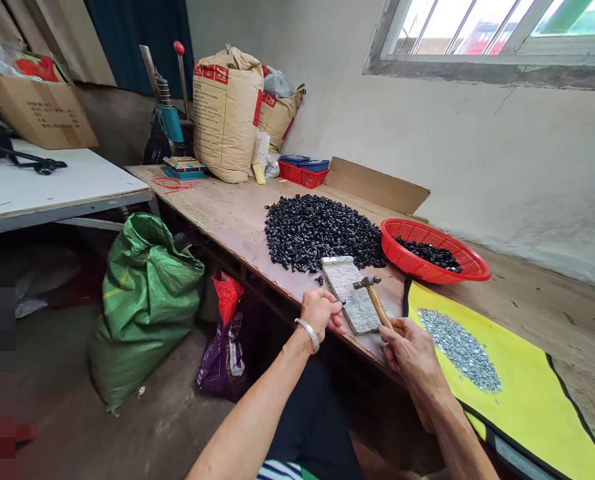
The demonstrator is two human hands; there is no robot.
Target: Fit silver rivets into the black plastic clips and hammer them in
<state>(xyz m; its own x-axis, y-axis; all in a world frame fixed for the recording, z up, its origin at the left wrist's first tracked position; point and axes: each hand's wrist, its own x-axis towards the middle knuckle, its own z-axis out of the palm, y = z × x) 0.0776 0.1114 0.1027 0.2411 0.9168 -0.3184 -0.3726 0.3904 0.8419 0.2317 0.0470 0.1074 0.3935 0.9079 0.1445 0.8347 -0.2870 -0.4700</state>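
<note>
My left hand (322,313) pinches a small black part (343,303) at the near left side of a grey metal plate (352,293) on the bench. The fingers hide most of that part. In my right hand (411,343) is a hammer (376,301) with a wooden handle, its head raised over the plate. Behind the plate lies a large heap of small black parts (322,230). To the right, small shiny metal pieces (460,350) are spread on a yellow cloth (532,360).
A red basket (472,263) of black parts stands right of the heap. Farther back are a teal hand press (171,123), a paper sack (227,120) and a smaller red basket (302,175). A green sack (147,313) and a purple bag (222,360) stand below the bench's left edge.
</note>
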